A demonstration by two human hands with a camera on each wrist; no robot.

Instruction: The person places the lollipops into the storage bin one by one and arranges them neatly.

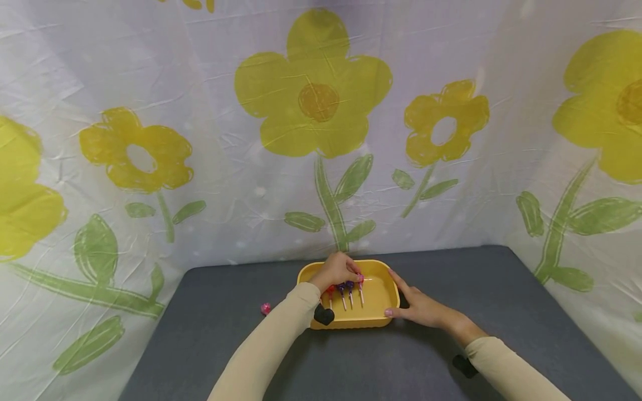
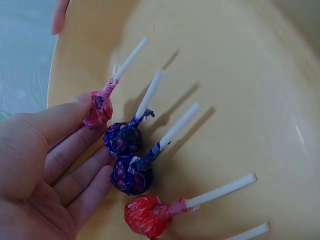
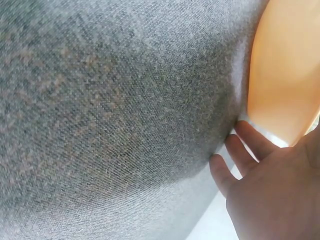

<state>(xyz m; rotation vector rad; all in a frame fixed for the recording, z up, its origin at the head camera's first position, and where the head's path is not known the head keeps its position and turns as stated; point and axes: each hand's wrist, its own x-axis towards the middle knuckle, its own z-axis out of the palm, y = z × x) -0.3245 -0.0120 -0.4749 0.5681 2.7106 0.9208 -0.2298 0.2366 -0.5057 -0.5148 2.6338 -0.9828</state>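
My left hand (image 1: pixel 337 272) reaches into a yellow plastic tray (image 1: pixel 343 323) and pinches a pink-wrapped lollipop (image 2: pixel 101 107) by its head between thumb and fingers. Beside it in the tray lie two dark-blue lollipops (image 2: pixel 132 175) and a red one (image 2: pixel 147 216), in a row with their white sticks toward the front. Another stick (image 2: pixel 250 232) shows at the lower edge of the left wrist view. At the tray's right end, my right hand (image 1: pixel 421 306) holds the rim, thumb at the front corner and fingers spread along the outer wall.
One more pink-wrapped lollipop (image 1: pixel 266 308) lies on the grey cloth-covered table (image 1: pixel 215 340), left of the tray and close to the left forearm. A cloth with yellow flowers (image 1: pixel 215 223) hangs behind the table's back edge.
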